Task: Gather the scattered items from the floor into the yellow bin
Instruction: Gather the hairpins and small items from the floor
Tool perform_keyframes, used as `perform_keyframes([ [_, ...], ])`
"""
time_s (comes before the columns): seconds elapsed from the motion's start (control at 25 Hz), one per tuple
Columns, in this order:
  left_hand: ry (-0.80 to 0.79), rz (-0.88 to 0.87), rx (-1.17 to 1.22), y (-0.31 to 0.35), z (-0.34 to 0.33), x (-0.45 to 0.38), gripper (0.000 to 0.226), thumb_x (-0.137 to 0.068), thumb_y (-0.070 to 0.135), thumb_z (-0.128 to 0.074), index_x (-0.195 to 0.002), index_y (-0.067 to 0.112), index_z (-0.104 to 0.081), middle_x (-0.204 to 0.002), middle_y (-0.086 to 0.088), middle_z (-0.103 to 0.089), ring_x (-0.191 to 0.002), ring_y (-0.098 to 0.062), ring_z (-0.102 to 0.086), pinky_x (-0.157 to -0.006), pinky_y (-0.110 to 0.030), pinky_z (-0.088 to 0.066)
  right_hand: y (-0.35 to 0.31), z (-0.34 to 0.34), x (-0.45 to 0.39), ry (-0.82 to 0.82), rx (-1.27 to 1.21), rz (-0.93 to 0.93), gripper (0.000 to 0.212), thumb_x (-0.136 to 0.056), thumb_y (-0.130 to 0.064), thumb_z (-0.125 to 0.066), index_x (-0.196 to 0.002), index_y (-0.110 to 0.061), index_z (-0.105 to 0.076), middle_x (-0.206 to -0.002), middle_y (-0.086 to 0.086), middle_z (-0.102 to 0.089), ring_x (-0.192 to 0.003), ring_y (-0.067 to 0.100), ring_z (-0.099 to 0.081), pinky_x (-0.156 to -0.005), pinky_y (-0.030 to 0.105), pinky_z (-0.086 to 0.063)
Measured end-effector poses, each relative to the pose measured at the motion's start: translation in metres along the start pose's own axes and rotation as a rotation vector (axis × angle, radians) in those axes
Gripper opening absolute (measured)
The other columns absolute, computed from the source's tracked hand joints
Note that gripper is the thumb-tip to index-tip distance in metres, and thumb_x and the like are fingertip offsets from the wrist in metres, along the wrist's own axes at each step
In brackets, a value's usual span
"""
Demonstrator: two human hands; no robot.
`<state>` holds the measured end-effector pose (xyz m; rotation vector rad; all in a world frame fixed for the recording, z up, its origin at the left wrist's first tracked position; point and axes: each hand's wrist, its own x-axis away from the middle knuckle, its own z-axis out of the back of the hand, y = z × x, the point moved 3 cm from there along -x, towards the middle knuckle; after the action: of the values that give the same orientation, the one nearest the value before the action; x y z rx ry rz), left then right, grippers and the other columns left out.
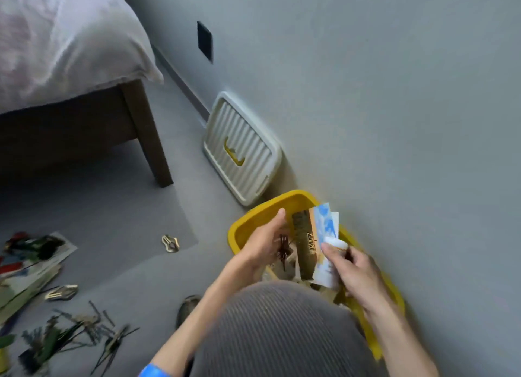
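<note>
I see left hand (pixel 260 248) clutching dark clips (pixel 283 251), right hand (pixel 353 266) gripping cards (pixel 324 235) over yellow bin (pixel 248 221); loose clips could spill outside

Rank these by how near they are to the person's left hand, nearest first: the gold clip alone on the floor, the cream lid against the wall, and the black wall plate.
From the left hand:
1. Gold clip, floor, leftward.
2. Cream lid, leaning on wall.
3. Black wall plate, high up.

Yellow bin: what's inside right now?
Yellow bin holds upright booklets: a dark one and a blue-white one. Both hands and the person's knee cover the rest; the bottom is hidden.
</note>
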<state>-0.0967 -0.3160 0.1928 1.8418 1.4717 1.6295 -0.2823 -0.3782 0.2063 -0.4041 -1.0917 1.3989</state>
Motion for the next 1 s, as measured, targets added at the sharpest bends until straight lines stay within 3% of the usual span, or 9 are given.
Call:
perform_keyframes([
  [0.12, 0.034, -0.024, -0.007, 0.0, 0.006, 0.005, 0.065, -0.095, 0.062, -0.035, -0.139, 0.017, -0.049, -0.144, -0.003, -0.05, -0.134, -0.022, -0.044, -0.114, -0.044, -0.026, 0.0, -0.002, 0.001, -0.048, 0.015, 0.005, 0.046, -0.078, -0.073, -0.056, -0.099, -0.034, -0.068, -0.1, -0.015, -0.065, -0.093, 0.007, -0.059, -0.076, 0.03, -0.052],
  [0.28, 0.132, -0.149, 0.124, 0.011, 0.031, 0.016, 0.057, -0.097, 0.058, -0.034, -0.136, 0.02, -0.052, -0.137, -0.002, -0.056, -0.122, -0.02, -0.053, -0.103, -0.038, -0.038, -0.029, -0.037, 0.005, -0.192, -0.143, 0.109, 0.019, -0.085, -0.065, -0.053, -0.09, -0.05, -0.063, -0.098, -0.03, -0.06, -0.094, -0.004, -0.056, -0.073, 0.021, -0.047],
  [0.36, 0.192, -0.184, 0.156, 0.014, 0.054, 0.024, 0.05, -0.099, 0.056, -0.032, -0.129, 0.023, -0.056, -0.13, 0.001, -0.06, -0.119, -0.018, -0.056, -0.097, -0.037, -0.042, -0.046, -0.07, 0.006, -0.3, -0.183, 0.136, 0.016, -0.088, -0.055, -0.057, -0.093, -0.044, -0.066, -0.102, -0.022, -0.068, -0.096, 0.003, -0.064, -0.08, 0.026, -0.053],
  [0.44, 0.278, -0.21, 0.211, 0.01, 0.087, 0.032, 0.047, -0.1, 0.053, -0.032, -0.125, 0.024, -0.057, -0.122, 0.003, -0.064, -0.113, -0.016, -0.06, -0.094, -0.035, -0.044, -0.062, -0.112, 0.01, -0.438, -0.173, 0.137, 0.014, -0.09, -0.043, -0.062, -0.093, -0.032, -0.07, -0.099, -0.01, -0.074, -0.087, 0.002, -0.069, -0.071, 0.018, -0.054],
  [0.52, 0.406, -0.211, 0.265, -0.004, 0.134, 0.042, 0.045, -0.101, 0.05, -0.032, -0.123, 0.022, -0.059, -0.114, 0.003, -0.068, -0.105, -0.015, -0.064, -0.091, -0.034, -0.045, -0.073, -0.162, 0.013, -0.538, -0.085, 0.122, 0.012, -0.091, -0.037, -0.063, -0.09, -0.028, -0.07, -0.097, -0.008, -0.075, -0.081, 0.001, -0.069, -0.062, 0.014, -0.052],
  [0.68, 0.747, -0.17, 0.396, -0.06, 0.239, 0.072, 0.035, -0.102, 0.042, -0.037, -0.111, 0.021, -0.064, -0.109, -0.003, -0.071, -0.1, -0.02, -0.066, -0.084, -0.034, -0.048, -0.074, -0.277, 0.027, -0.775, 0.049, 0.092, 0.007, -0.093, -0.025, -0.062, -0.096, -0.022, -0.068, -0.105, 0.006, -0.071, -0.093, 0.022, -0.068, -0.077, 0.034, -0.053],
  [0.8, 1.017, -0.034, 0.442, -0.126, 0.305, 0.096, 0.024, -0.099, 0.032, -0.048, -0.104, 0.018, -0.067, -0.102, -0.006, -0.072, -0.089, -0.02, -0.067, -0.075, -0.031, -0.05, -0.057, -0.357, 0.045, -0.936, 0.205, 0.132, 0.008, -0.091, -0.027, -0.065, -0.097, -0.024, -0.07, -0.098, 0.0, -0.073, -0.088, 0.017, -0.07, -0.074, 0.033, -0.055],
  [0.92, 1.208, 0.078, 0.333, -0.18, 0.339, 0.119, 0.013, -0.092, 0.021, -0.06, -0.099, 0.017, -0.07, -0.1, -0.007, -0.072, -0.084, -0.017, -0.065, -0.073, -0.027, -0.052, -0.026, -0.406, 0.06, -1.081, 0.413, 0.191, 0.012, -0.087, -0.033, -0.067, -0.098, -0.027, -0.069, -0.098, -0.006, -0.072, -0.085, 0.01, -0.068, -0.075, 0.032, -0.054],
  [1.0, 1.286, 0.179, 0.091, -0.208, 0.358, 0.132, 0.019, -0.088, 0.015, -0.061, -0.104, 0.02, -0.069, -0.101, -0.002, -0.071, -0.087, -0.015, -0.063, -0.076, -0.027, -0.051, 0.002, -0.436, 0.068, -1.156, 0.682, 0.384, 0.025, -0.085, -0.039, -0.067, -0.108, -0.03, -0.065, -0.104, -0.012, -0.068, -0.091, 0.006, -0.063, -0.081, 0.029, -0.052],
])
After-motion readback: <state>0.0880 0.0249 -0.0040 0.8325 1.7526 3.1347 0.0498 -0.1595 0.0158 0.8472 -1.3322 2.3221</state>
